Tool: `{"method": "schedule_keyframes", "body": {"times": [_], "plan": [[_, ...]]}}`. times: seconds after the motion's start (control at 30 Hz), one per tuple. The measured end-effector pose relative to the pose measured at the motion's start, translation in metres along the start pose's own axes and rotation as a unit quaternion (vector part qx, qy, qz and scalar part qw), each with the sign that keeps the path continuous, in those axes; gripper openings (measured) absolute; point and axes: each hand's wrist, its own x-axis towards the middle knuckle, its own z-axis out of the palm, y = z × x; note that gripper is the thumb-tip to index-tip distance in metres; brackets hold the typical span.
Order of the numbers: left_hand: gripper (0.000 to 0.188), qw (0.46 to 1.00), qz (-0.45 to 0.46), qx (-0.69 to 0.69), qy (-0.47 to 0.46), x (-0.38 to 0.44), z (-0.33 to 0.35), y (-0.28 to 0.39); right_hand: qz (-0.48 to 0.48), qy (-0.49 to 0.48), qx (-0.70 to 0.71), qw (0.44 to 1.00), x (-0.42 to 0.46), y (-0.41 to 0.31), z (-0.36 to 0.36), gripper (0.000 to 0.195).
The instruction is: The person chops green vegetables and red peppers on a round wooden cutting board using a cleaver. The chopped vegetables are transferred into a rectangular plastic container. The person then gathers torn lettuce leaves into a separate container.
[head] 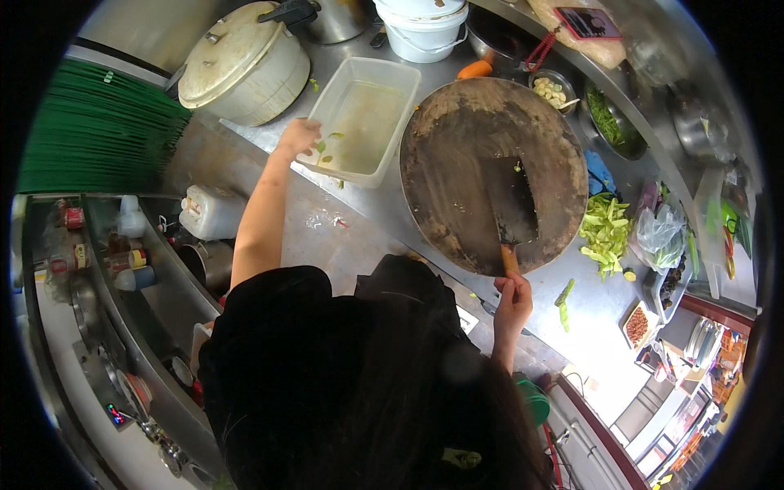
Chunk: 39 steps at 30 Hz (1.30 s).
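My left hand [299, 138] is at the left rim of a translucent plastic tub [375, 125], its fingers reaching over the edge. Cloudy water and a few green leaf pieces are inside the tub. With my right hand [514, 300] I hold the wooden handle of a cleaver [513, 196]. The dark blade lies flat on a large round wooden chopping block [447, 153], a small bit of food on it. Cut green vegetable pieces [605, 233] are heaped on the steel counter right of the block, and a longer green piece [563, 305] lies nearer me.
A large lidded pot [245, 67], a white bucket [422, 30] and a carrot [474, 69] stand or lie behind. Bowls of sliced garlic [549, 92] and chopped greens [606, 119] are at the back right. A plastic bag [661, 233] is farther right.
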Motion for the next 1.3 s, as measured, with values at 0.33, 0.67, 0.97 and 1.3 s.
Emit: {"method": "schedule_keyframes", "body": {"times": [0.33, 0.67, 0.97, 1.3], "plan": [[0.039, 0.991, 0.101, 0.045, 0.068, -0.171, -0.012, 0.081, -0.059, -0.174, 0.082, 0.980, -0.004, -0.040, 0.028, 0.039], [0.043, 0.989, 0.081, -0.110, -0.065, -0.312, 0.124, 0.097, -0.002, -0.213, 0.253, 0.944, -0.047, -0.089, 0.010, 0.092], [0.082, 0.920, 0.011, -0.343, -0.187, -0.364, 0.199, 0.118, 0.079, -0.252, 0.312, 0.913, -0.063, -0.066, -0.120, 0.075], [0.082, 0.876, 0.019, -0.456, -0.159, -0.361, 0.263, 0.109, 0.090, -0.228, 0.060, 0.968, 0.022, 0.006, -0.177, 0.067]]}}
